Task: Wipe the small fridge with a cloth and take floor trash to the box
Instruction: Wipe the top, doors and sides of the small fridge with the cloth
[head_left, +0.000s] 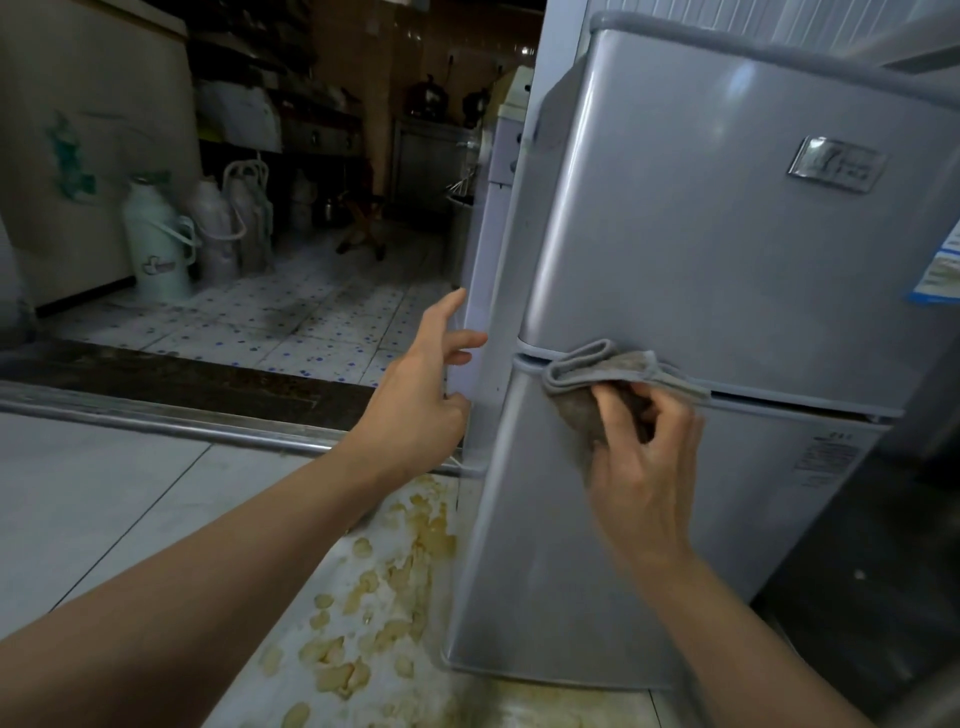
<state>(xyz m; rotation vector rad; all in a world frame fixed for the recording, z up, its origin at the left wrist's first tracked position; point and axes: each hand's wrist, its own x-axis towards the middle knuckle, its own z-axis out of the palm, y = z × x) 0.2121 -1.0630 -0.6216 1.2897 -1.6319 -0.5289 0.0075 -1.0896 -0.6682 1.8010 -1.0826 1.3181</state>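
Gripping the cloth (597, 379) in curled fingers, the right hand (644, 457) presses it on the small fridge (727, 234) door seam, which runs toward 3 o'clock. The left hand (421, 384), fingers spread, holds nothing.

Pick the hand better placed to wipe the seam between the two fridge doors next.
Right. The right hand already holds the cloth against the fridge at that seam; the left hand is bare, at the fridge's side edge.

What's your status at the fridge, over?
Right hand grips cloth against the fridge front, at the seam between its doors. Left hand open, fingers at fridge's side edge. Nothing blocking the wipe.
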